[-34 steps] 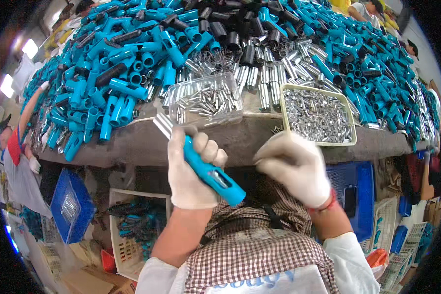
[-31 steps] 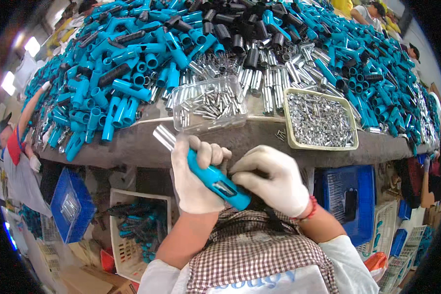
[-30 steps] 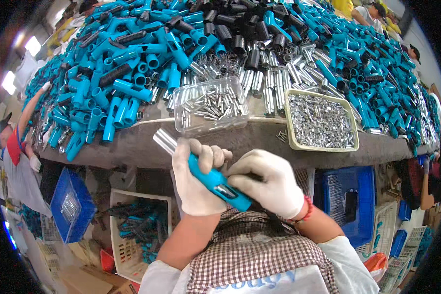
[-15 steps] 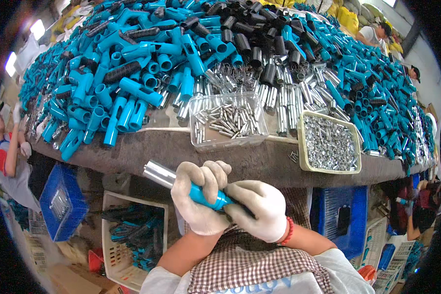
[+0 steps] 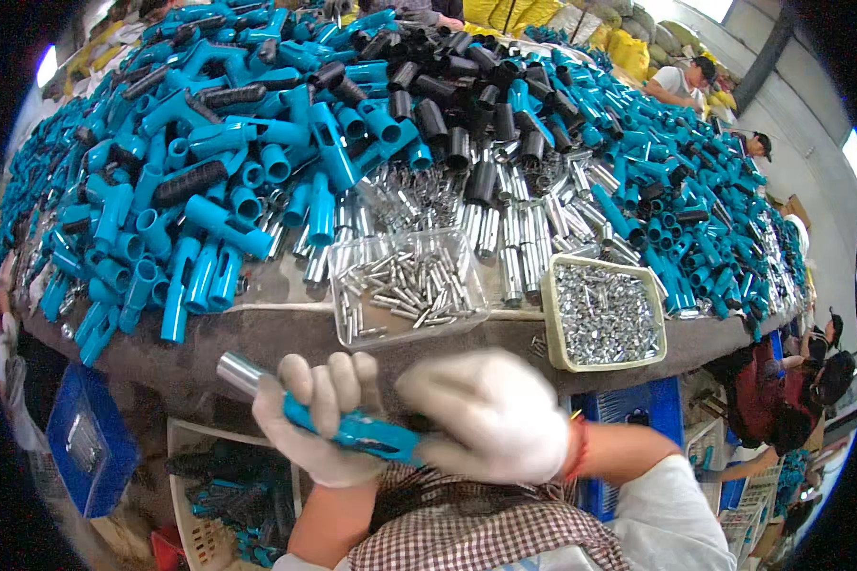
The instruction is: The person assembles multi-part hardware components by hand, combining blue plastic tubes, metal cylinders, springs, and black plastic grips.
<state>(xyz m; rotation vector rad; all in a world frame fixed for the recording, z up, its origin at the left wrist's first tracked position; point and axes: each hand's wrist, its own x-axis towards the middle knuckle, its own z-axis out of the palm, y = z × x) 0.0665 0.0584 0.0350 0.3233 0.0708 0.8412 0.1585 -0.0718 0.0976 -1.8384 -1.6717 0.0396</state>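
My gloved left hand [image 5: 305,447] is wrapped around a blue plastic handle [image 5: 376,436], which lies slantwise above my lap. A silver metal tube [image 5: 240,372] sticks out of the handle's upper left end, past my thumb. Beside the handle's lower right end is my gloved right hand [image 5: 495,419], smeared by motion. Its fingers are blurred, so whether they grip anything does not show. Just beyond my hands, at the table's near edge, stand a clear plastic box [image 5: 352,333] of small metal pins and a cream tray [image 5: 607,365] of tiny metal parts.
Blue plastic handles [image 5: 209,228] are heaped across the table, with black sleeves [image 5: 433,119] and silver tubes [image 5: 533,243] among them. Below the edge stand a cream crate [image 5: 183,447] of blue and black parts and a blue bin [image 5: 86,419]. Other people are around the table.
My left hand has carried the handle and tube down and left. My right hand has come off the handle's lower end and is blurred. The whole view has shifted.
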